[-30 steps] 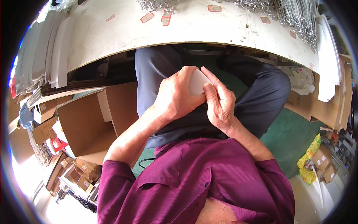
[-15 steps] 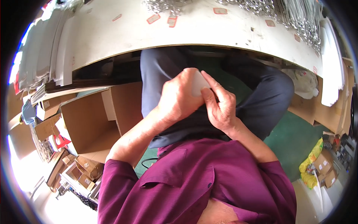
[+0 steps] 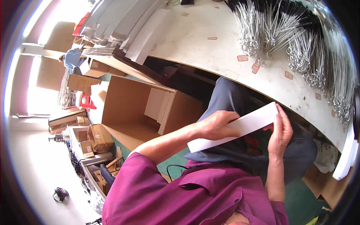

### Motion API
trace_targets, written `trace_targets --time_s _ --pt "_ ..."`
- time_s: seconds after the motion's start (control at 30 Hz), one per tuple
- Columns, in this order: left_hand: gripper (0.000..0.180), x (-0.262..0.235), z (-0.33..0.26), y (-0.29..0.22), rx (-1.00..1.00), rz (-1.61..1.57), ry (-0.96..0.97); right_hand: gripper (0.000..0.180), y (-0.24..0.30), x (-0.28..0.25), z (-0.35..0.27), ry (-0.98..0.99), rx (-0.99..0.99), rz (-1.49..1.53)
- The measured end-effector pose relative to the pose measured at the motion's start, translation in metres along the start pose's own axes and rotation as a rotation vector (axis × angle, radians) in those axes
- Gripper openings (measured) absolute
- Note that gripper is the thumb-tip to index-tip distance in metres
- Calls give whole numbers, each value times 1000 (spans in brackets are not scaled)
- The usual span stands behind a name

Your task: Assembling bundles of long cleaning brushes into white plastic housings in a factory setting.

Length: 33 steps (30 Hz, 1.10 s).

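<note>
A long, narrow white box point(image 3: 255, 120) lies tilted above my lap, its right end higher than its left. Around its middle, my left hand point(image 3: 221, 125) is closed with the thumb along the near side. My right hand point(image 3: 280, 131) grips the far right end, fingers over the end edge. On the left, near my left forearm, stands a large open brown carton point(image 3: 123, 103), and several slim white boxes point(image 3: 159, 105) stand in it against its right wall.
Ahead is a white worktable point(image 3: 198, 43) with bundles of thin metal rods with looped ends point(image 3: 253, 33) on its right. White flat pieces point(image 3: 123, 18) are stacked at its left end. Smaller brown cartons point(image 3: 100, 138) sit at the left. Another person point(image 3: 72, 58) is far left.
My view has swung left, bringing the open carton nearer the middle. The white box, mostly hidden between my hands before, now shows lengthwise, and my hands have moved apart along it.
</note>
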<state>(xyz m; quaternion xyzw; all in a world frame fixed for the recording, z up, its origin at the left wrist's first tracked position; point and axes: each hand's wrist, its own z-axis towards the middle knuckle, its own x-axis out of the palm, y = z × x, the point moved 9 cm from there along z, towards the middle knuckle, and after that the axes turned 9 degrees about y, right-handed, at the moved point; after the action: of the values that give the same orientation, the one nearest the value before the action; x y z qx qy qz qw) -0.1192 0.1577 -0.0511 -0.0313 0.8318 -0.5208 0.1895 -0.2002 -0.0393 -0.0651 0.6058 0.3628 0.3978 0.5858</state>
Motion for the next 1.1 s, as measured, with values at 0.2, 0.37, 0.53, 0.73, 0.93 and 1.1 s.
trace_targets --time_s 0.2,0.37,0.53,0.73,0.93,1.1 --pt "26 -115 -64 4 -105 334 -510 22 53 -17 37 -56 -395 -626" --pt "27 -240 -103 32 -324 726 -934 11 40 -32 62 -160 -554 -872" --pt "26 -322 -91 56 -427 1001 -1004 5 43 -16 58 -170 -599 -1002" --pt "20 -377 -78 69 -516 1336 -1025 4 45 -9 56 -188 -638 -1046" --pt "33 -366 -57 82 -510 1282 -1011 3 49 -15 54 -237 -630 -1063" --pt "46 -343 -69 70 -242 1366 -1057 6 54 -12 57 -201 -619 -938"
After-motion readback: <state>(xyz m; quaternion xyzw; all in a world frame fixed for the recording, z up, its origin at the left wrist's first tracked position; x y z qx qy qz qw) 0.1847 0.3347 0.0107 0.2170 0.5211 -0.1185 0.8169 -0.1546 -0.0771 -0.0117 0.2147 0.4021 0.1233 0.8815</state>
